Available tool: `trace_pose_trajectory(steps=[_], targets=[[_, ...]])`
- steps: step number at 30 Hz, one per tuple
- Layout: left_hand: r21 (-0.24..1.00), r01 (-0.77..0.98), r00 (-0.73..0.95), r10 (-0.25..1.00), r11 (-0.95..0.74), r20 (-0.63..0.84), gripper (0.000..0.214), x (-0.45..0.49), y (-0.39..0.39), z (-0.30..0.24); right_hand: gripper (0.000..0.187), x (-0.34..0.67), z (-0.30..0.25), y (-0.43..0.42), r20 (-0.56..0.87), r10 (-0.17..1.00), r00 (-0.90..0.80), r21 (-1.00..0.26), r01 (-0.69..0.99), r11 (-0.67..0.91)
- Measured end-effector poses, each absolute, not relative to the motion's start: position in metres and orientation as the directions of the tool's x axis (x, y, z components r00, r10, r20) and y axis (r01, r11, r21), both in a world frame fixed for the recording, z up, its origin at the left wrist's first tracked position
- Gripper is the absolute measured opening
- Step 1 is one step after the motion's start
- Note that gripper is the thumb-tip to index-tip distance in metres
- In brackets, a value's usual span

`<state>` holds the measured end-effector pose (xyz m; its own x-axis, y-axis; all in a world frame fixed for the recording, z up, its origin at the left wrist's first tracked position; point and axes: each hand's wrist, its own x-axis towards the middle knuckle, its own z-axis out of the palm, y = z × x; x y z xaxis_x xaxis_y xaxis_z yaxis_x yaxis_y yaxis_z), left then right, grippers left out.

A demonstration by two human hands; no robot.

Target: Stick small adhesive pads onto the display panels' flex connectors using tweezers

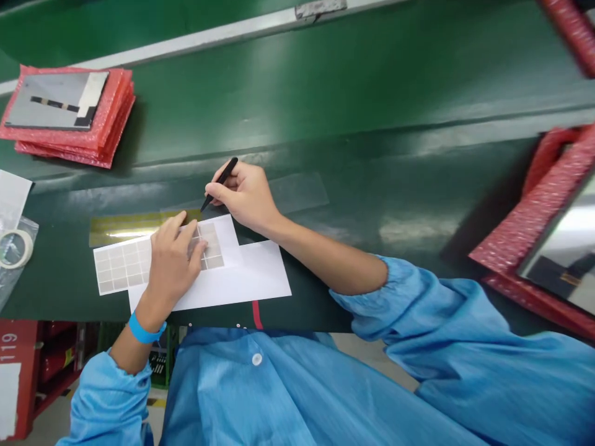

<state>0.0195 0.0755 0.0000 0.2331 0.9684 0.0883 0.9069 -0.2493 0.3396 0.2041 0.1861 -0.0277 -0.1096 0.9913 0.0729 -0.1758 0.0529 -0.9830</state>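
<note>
My left hand (173,260) lies spread over a white sheet of pale grey rectangular stickers (123,266), holding it down with nothing gripped. A blue band circles that wrist. Beneath the sticker sheet is a plain white paper (255,272). Pinched in my right hand (246,195) are black tweezers (227,172), their pointed end slanting down to the left. The tip is close to the right end of a yellowish transparent strip (125,229), just beyond the sheet's far edge. Part of the sticker sheet is hidden under my left hand.
At the far left, a display panel (56,102) rests on stacked red bubble-wrap bags (116,118). A roll of tape (16,248) sits at the left edge. More red bubble wrap (525,229) with a panel is on the right. A clear film (300,192) lies behind my right wrist.
</note>
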Motion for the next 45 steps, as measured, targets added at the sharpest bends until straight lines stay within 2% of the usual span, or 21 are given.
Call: trace_pose_trajectory(steps=[4, 7, 10, 14, 23, 27, 34, 40, 43, 45], targets=[[0.254, 0.936, 0.253, 0.967, -0.243, -0.006, 0.08, 0.019, 0.09, 0.005, 0.022, 0.211, -0.03, 0.184, 0.098, 0.99, -0.096, -0.984, -0.155, 0.083], [0.218, 0.94, 0.278, 0.96, -0.262, -0.046, 0.094, 0.021, 0.095, 0.007, 0.027, 0.213, -0.023, 0.186, 0.125, 0.988, -0.094, -0.984, -0.139, 0.111], [0.25, 0.922, 0.312, 0.95, -0.296, -0.024, 0.096, 0.022, 0.095, 0.005, 0.026, 0.209, -0.019, 0.196, 0.141, 0.987, -0.08, -0.985, -0.111, 0.132], [0.307, 0.902, 0.319, 0.948, -0.304, 0.002, 0.1, 0.021, 0.093, 0.001, 0.028, 0.207, -0.022, 0.212, 0.063, 0.992, -0.11, -0.998, -0.028, 0.06], [0.326, 0.897, 0.326, 0.945, -0.3, -0.027, 0.097, 0.024, 0.092, 0.006, 0.042, 0.213, -0.018, 0.213, 0.019, 0.993, -0.119, -0.998, 0.064, 0.027], [0.364, 0.887, 0.323, 0.945, -0.283, -0.054, 0.096, 0.023, 0.093, 0.006, 0.037, 0.213, -0.014, 0.218, -0.028, 0.987, -0.159, -0.996, 0.09, -0.014], [0.355, 0.892, 0.318, 0.946, -0.28, -0.055, 0.097, 0.023, 0.092, 0.007, 0.031, 0.206, -0.011, 0.224, -0.06, 0.986, -0.158, -0.993, 0.113, -0.042], [0.382, 0.893, 0.253, 0.967, -0.239, 0.013, 0.111, 0.021, 0.097, 0.001, 0.033, 0.206, -0.012, 0.227, -0.065, 0.984, -0.165, -0.995, -0.061, -0.076], [0.35, 0.899, 0.266, 0.963, -0.262, 0.038, 0.107, 0.015, 0.098, 0.0, 0.047, 0.223, -0.005, 0.228, -0.051, 0.991, -0.123, -0.981, -0.181, -0.074], [0.315, 0.895, 0.312, 0.948, -0.315, 0.061, 0.097, 0.009, 0.099, 0.006, 0.058, 0.245, 0.005, 0.223, -0.028, 0.998, -0.054, -0.969, -0.242, -0.04]])
